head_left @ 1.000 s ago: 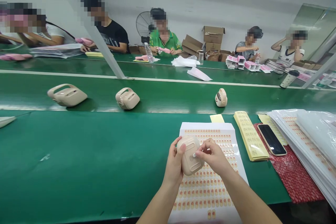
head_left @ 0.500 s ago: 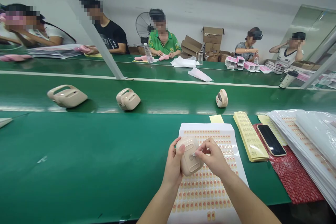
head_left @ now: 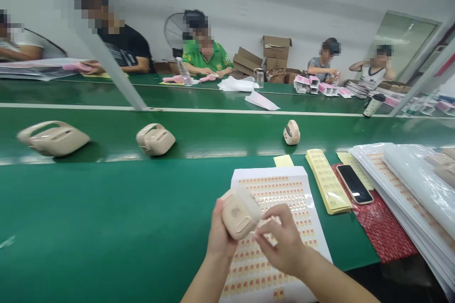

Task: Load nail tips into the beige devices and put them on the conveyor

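My left hand grips a small beige plastic housing above a white sheet of orange stickers. My right hand touches the housing's lower right edge with its fingertips; whether it pinches a sticker I cannot tell. Both hands hover over the near green table. The view is blurred by motion.
Three more beige housings lie on the green conveyor belt. A yellow sticker strip, a phone on a red bag and stacked sheets sit at right. Several other people work across the belt.
The housing has turned in my hands and shifted slightly left and down. My head has swung to the right, so the whole scene has slid left.
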A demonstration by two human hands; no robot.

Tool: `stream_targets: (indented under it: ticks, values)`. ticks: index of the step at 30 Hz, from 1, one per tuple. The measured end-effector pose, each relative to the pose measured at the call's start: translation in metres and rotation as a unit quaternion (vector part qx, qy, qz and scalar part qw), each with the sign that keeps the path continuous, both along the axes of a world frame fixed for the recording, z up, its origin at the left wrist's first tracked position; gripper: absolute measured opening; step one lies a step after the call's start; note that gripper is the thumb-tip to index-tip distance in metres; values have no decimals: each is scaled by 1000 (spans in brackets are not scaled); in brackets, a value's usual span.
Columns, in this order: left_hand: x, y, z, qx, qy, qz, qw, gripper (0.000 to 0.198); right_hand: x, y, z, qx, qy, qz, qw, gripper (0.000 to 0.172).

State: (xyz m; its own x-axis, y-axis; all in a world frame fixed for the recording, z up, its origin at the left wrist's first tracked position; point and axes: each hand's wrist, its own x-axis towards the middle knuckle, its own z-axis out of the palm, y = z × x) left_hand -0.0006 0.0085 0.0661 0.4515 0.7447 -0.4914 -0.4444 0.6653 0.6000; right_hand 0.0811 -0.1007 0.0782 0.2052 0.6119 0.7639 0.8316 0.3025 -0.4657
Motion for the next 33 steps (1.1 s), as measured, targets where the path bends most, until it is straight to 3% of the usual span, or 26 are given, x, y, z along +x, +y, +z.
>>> stream_targets:
  ticks: [3, 5, 7, 10, 13, 17, 22, 24, 26, 27, 29, 31, 33]
  values:
    - [-11, 5, 1, -79, -15, 33, 996, 37, 48, -22, -10, -86, 158, -111, 977, 14]
    - [-21, 11, -7, -90, -11, 25, 996, 37, 91, -45, -17, -144, 264, -243, 922, 23]
    - [-32, 16, -20, -92, 1, 5, 996, 37, 129, -71, -24, -167, 286, -323, 886, 26]
    - [-47, 18, -41, -58, -7, -45, 997, 55, 162, -101, -33, -222, 286, -378, 852, 22]
    - [-55, 13, -54, -21, -32, -78, 996, 58, 168, -107, -40, -277, 266, -387, 838, 19]
    - [-57, 7, -54, -17, -35, -76, 996, 54, 163, -99, -42, -312, 199, -406, 836, 9]
    - [-52, -5, -43, -19, 10, -38, 999, 52, 158, -96, -31, -338, 132, -414, 835, 4]
    - [-49, -11, -41, -20, 21, -6, 1000, 55, 145, -97, -31, -327, 112, -429, 835, 15]
    - [-47, -15, -40, -2, 10, 7, 1000, 58, 118, -99, -38, -295, 77, -411, 859, 22]
    - [-46, -17, -40, 11, 2, 7, 1000, 59, 100, -100, -45, -276, 55, -380, 881, 24]
    - [-46, -19, -41, 34, -6, 5, 999, 61, 58, -103, -61, -276, 40, -230, 932, 26]
    - [-45, -20, -41, 46, -1, 6, 999, 64, 19, -106, -78, -313, 38, -83, 946, 37]
    - [-43, -21, -40, 56, 3, 12, 998, 65, -10, -108, -93, -315, 14, -53, 947, 42]
